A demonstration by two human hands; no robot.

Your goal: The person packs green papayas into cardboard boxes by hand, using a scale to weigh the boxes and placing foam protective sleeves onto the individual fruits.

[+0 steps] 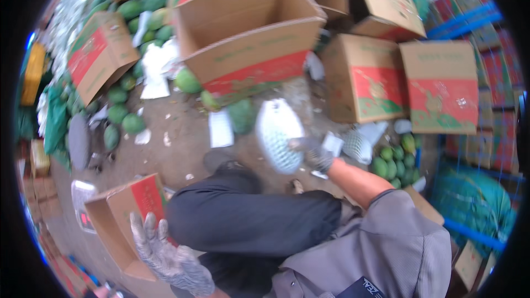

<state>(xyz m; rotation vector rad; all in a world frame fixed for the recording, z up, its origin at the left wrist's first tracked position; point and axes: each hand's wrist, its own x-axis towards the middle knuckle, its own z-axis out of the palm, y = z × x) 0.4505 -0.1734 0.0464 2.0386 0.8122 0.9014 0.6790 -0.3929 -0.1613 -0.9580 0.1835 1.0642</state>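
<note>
My right hand (311,153), in a grey glove, grips the near end of a green papaya (280,134) wrapped in a white foam net sleeve. The papaya is blurred and hangs above the floor in front of my legs. My left hand (169,252), also gloved, holds nothing; its fingers are spread, beside an open cardboard box (124,211). Beyond the wrapped fruit, a large open-topped carton (252,45) leans in the middle, and its visible inside walls are bare. A blurred green papaya (241,116) lies at its foot, next to a white foam sleeve (220,129).
Printed cartons (439,87) stand at the right, near a cluster of green papayas (397,163) and a blue metal frame (476,231). More papayas (155,2) are heaped at the back left. A scale with a lit display (84,206) and a small stool (78,140) sit left.
</note>
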